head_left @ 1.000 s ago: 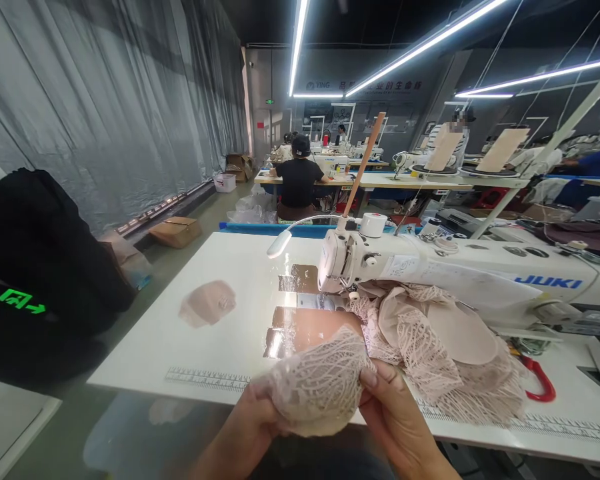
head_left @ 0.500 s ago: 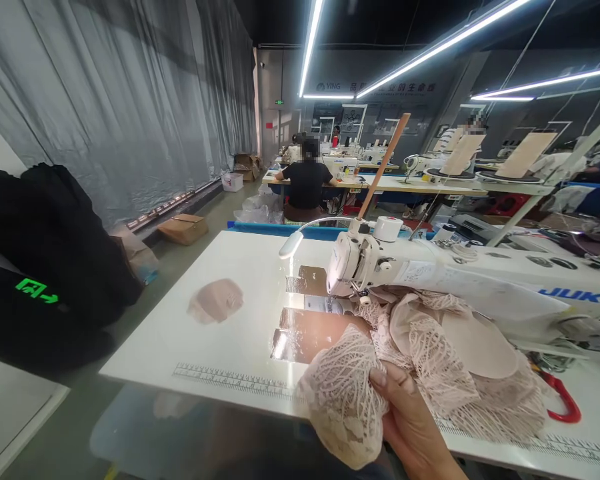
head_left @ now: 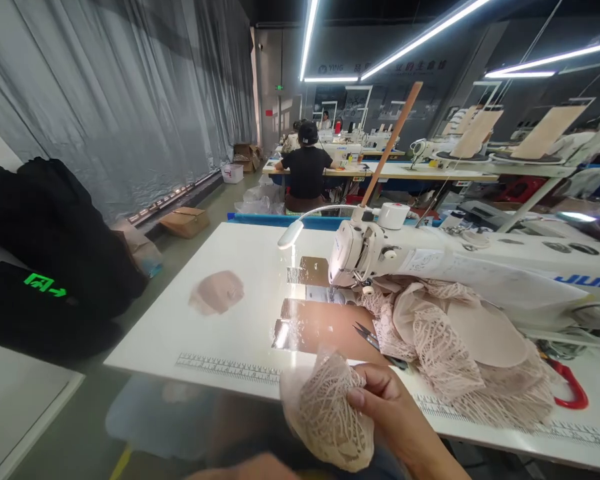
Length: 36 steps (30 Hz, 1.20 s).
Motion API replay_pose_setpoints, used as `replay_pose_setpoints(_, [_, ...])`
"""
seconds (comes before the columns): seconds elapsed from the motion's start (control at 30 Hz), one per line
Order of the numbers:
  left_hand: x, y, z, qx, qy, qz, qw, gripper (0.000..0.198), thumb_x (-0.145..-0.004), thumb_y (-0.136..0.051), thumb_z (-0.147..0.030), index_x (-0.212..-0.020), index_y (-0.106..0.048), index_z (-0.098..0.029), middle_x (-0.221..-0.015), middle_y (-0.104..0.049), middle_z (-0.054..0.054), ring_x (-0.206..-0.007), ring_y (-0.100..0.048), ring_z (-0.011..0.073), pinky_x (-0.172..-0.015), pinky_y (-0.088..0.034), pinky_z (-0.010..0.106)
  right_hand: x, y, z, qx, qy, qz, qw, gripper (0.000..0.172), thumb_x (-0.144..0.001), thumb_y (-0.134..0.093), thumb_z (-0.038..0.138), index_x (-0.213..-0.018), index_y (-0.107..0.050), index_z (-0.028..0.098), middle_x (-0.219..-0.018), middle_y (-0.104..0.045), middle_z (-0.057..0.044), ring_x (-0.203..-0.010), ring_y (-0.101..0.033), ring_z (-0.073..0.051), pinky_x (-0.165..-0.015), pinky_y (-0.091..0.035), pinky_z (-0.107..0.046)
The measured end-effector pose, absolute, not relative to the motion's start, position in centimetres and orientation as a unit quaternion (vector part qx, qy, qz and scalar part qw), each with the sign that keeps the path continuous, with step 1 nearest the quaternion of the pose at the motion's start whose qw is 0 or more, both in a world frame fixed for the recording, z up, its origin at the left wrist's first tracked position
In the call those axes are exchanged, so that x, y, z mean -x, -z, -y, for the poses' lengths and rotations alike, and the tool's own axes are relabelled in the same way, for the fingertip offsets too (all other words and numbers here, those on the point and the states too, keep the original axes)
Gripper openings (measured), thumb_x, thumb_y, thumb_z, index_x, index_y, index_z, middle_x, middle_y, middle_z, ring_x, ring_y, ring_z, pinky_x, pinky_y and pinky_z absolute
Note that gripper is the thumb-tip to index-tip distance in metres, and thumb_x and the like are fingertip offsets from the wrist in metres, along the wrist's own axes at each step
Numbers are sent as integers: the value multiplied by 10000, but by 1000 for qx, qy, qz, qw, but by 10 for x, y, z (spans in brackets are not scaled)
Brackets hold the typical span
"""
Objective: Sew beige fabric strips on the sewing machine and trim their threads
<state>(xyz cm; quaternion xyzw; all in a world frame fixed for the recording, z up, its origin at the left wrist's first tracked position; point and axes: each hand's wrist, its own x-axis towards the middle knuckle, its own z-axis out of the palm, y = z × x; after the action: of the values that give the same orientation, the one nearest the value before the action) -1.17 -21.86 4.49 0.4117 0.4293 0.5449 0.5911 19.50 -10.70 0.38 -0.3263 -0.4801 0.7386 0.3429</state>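
Note:
My right hand (head_left: pixel 387 407) pinches a beige lace piece (head_left: pixel 336 417) between thumb and fingers, over the table's front edge. The piece looks rounded, with sheer fabric along its left side. At the bottom edge my left hand (head_left: pixel 245 469) shows only in part and blurred; its fingers cannot be made out. Behind my right hand, a pair of thread snips (head_left: pixel 367 335) lies partly under a heap of beige lace pieces (head_left: pixel 463 347). The white sewing machine (head_left: pixel 353 257) stands over the table, its needle area left of the heap.
Red-handled scissors (head_left: pixel 573 387) lie at the right. A printed ruler (head_left: pixel 225 367) runs along the table's front edge. A beige fabric piece (head_left: pixel 220 292) lies on the white tabletop (head_left: pixel 180 333). A small lamp (head_left: pixel 291 235) hangs beside the machine. Farther back sits a co-worker (head_left: pixel 307 170).
My right hand has moved the lace piece left and slightly toward me, uncovering the thread snips. My left hand has come into view at the bottom. The camera view has shifted slightly.

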Motion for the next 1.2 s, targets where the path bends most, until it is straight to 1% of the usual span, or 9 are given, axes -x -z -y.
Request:
replay_pose_setpoints(0.1, [16,-49,207,-430,-550,-431,571,469,-545,-847,-391,-990,-700,-367,-1190,-613,41,-1212,-473,350,-944,-455,450,-194,-8,111,309,-718,560,274,263,-690,-745,379,-652,-659,134,-573,-552,8,-524,-435,-96,-511,-325,-221])
replay_pose_setpoints(0.13, [17,-48,200,-441,-555,-433,557,622,-419,-901,-301,-1011,-713,-320,-1239,-583,51,-1263,-419,366,-1029,-388,419,-194,-10,112,296,-701,597,256,258,-712,-730,361,-631,-635,135,-580,-537,9,-539,-428,-97,-513,-315,-221])
replay_pose_setpoints(0.17, [19,-45,192,-498,-550,-440,505,753,-392,-905,-243,-1112,-684,-266,-1280,-554,80,-1279,-397,370,-1077,-328,401,-193,-12,113,287,-682,624,251,256,-736,-709,346,-619,-615,139,-582,-524,11,-549,-424,-99,-518,-315,-223])
replay_pose_setpoints(0.2, [20,-39,184,-533,-530,-462,470,810,-425,-890,-193,-1195,-638,-228,-1276,-554,100,-1276,-402,358,-1105,-278,392,-192,-13,113,283,-668,645,239,234,-754,-694,331,-637,-614,143,-601,-530,10,-568,-438,-106,-537,-331,-228])
replay_pose_setpoints(0.27, [21,-25,171,-582,-464,-478,466,809,-531,-844,-194,-1287,-556,-201,-1214,-593,108,-1176,-499,317,-1049,-341,373,-190,-13,113,282,-635,681,232,208,-789,-655,317,-668,-625,151,-622,-535,8,-582,-450,-112,-550,-349,-231])
replay_pose_setpoints(0.43, [18,0,164,-596,-395,-455,531,401,-777,-647,-246,-1160,-590,-143,-1026,-640,90,-910,-595,221,-804,-475,300,-185,-7,113,298,-550,744,235,197,-816,-618,308,-690,-657,162,-640,-566,0,-606,-492,-126,-561,-383,-232])
replay_pose_setpoints(0.6, [18,4,165,-597,-380,-482,516,301,-804,-632,-302,-1053,-605,-135,-919,-629,61,-806,-569,175,-711,-458,256,-178,1,113,302,-522,731,318,183,-815,-625,292,-675,-649,178,-813,-639,-42,-756,-590,-171,-689,-456,-270])
replay_pose_setpoints(0.7, [19,4,164,-616,-374,-484,496,281,-817,-621,-299,-1051,-603,-145,-905,-629,47,-795,-564,163,-708,-450,246,-174,3,113,329,-517,713,341,201,-810,-620,276,-636,-605,175,-824,-646,-40,-713,-592,-155,-657,-454,-262])
replay_pose_setpoints(1.2, [15,0,151,-614,-368,-502,486,194,-845,-580,-320,-877,-624,-134,-721,-556,3,-631,-450,95,-577,-372,200,-174,4,109,372,-535,701,290,215,-818,-593,317,-666,-606,166,-711,-658,-32,-621,-556,-142,-553,-420,-252])
